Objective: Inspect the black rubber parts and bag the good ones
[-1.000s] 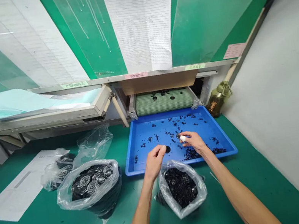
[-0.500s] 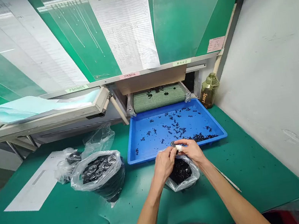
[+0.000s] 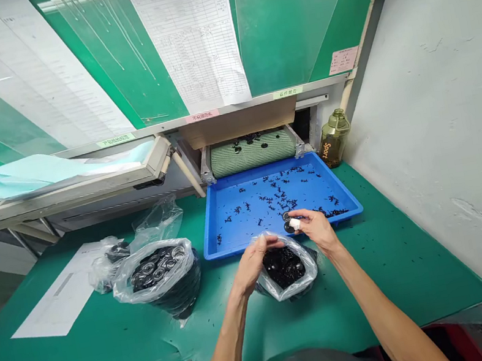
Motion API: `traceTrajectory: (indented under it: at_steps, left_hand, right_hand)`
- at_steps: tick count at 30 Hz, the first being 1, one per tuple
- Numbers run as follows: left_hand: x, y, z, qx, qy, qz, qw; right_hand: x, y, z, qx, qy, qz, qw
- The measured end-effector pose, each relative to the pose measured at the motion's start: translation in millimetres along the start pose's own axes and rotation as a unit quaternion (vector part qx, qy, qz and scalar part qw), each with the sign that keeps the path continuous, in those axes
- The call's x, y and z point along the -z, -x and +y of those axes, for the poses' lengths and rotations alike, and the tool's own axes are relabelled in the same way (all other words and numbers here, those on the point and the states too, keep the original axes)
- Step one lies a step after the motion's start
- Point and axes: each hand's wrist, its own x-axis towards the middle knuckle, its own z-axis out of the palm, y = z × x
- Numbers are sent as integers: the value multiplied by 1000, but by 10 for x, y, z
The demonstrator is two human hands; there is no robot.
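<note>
My right hand (image 3: 317, 229), with white tape on a finger, pinches small round black parts (image 3: 287, 222) above the front edge of the blue tray (image 3: 238, 248). My left hand (image 3: 255, 260) is at the left rim of a clear plastic bag (image 3: 308, 284) filled with small black pieces (image 3: 284, 267). Its fingers are bent over the opening; whether they hold anything is hidden. Many tiny black pieces lie scattered in the tray. Left of my hands stands a larger open bag (image 3: 122, 288) full of black rings (image 3: 158, 266).
A green mesh conveyor (image 3: 250, 155) with several black parts ends above the tray. A bottle (image 3: 335, 138) stands at the back right beside the wall. White paper (image 3: 53, 307) and a tied bag (image 3: 107, 269) lie left. A shelf (image 3: 129, 178) juts out at upper left.
My hands have moved apart: the left came down and left to the bag's rim, the right moved slightly right with the black parts. The bag's opening is more exposed. The view has shifted slightly.
</note>
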Motion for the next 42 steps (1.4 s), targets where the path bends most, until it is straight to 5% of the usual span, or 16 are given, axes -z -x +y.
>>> traceTrajectory:
  at_steps: [7,12,20,24,29,37,42]
  left_hand:
    - [5,-44,-29,5,85,72,994]
    - [-70,-120,-14,15,32,95,995]
    - [-77,-226,-47,4,110,99,989]
    - [-19,-271,-74,33,167,110,979]
    - [88,-352,-124,34,277,106,954]
    - [265,-631,-243,31,115,135,984]
    - [406,-733,-248,13,95,143,985]
  right_hand:
    - [-164,90,-65,52,26,-49,997]
    - [-363,178,-115,136,48,-103,984]
    - [-435,80,-73,144,67,-66,985]
    - [-429,-51,-88,94,41,-33,994]
    - [-469,-144,-65,99,114,-92,984]
    - [-703,-346,-194,189,290,-174,922]
    - [-909,-617,-88,127,256,-161,945]
